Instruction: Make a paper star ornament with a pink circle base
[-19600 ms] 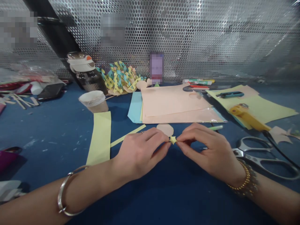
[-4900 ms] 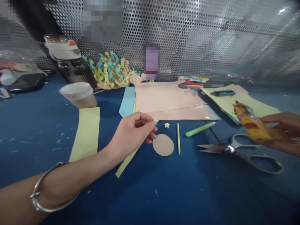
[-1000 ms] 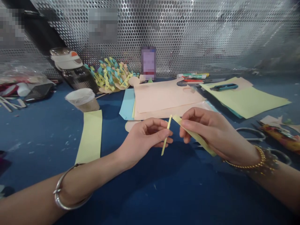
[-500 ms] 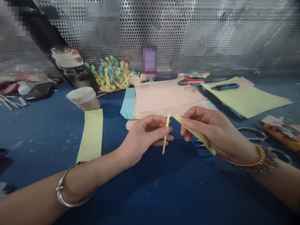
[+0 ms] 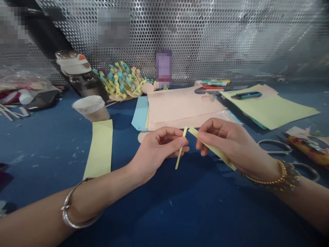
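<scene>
Between the thumb and fingers of my left hand (image 5: 161,145) is a thin, rolled yellow paper stick (image 5: 179,157), tilted with its top toward the right. My right hand (image 5: 223,140) pinches a flat yellow paper strip (image 5: 217,151), which slants down to the right under the palm. The strip's upper end is close to the top of the stick, with a small gap between them. Both papers are held above the blue table (image 5: 169,212). A wider yellow paper strip (image 5: 99,147) lies by my left forearm, partly hidden at its lower end.
Peach sheets (image 5: 185,104) lie ahead, yellow sheets (image 5: 280,106) with a teal cutter (image 5: 246,95) on the right. Scissors (image 5: 275,146) rest beside my right wrist. A paper cup (image 5: 91,108), a dark bottle (image 5: 86,80) and curled paper decorations (image 5: 123,80) stand at the back left.
My right hand has shifted slightly left, bringing the strip's end nearer the stick. The stick in my left hand has tilted a little more.
</scene>
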{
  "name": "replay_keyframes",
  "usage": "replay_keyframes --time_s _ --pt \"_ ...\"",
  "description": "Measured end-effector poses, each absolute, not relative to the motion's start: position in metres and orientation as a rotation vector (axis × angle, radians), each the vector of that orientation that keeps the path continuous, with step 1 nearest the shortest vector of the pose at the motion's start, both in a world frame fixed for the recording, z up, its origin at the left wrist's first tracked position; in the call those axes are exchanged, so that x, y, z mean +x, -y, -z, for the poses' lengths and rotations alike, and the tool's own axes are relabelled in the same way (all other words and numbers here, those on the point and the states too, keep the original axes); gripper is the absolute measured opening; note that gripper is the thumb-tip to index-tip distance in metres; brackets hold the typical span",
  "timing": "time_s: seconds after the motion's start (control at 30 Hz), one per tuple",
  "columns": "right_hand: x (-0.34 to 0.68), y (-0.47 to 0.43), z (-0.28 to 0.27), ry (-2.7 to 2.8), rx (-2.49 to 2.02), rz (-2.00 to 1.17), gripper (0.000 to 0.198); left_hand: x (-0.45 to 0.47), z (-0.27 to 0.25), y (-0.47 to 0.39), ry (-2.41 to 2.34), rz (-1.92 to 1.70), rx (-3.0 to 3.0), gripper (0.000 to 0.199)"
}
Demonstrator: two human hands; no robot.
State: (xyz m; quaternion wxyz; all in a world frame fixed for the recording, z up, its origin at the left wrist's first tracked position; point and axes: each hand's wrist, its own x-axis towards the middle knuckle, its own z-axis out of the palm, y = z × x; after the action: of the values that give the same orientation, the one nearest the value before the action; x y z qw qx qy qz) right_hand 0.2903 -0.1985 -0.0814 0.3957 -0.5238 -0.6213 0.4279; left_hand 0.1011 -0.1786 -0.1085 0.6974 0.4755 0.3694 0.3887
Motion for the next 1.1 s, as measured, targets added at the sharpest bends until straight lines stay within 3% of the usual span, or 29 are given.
replay_keyframes --time_s 0.2,1.1 --pt "0.2869 0.2011 0.0821 1.585 -1.325 -1.095 0.015 0.1013 0.1091 0.1778 -0.789 -0.860 1.071 0.026" --pt "0.2846 0.2007 0.0839 1.572 -1.318 -1.156 0.017 0.1024 0.1103 0.1788 -0.766 -0.880 1.052 0.022"
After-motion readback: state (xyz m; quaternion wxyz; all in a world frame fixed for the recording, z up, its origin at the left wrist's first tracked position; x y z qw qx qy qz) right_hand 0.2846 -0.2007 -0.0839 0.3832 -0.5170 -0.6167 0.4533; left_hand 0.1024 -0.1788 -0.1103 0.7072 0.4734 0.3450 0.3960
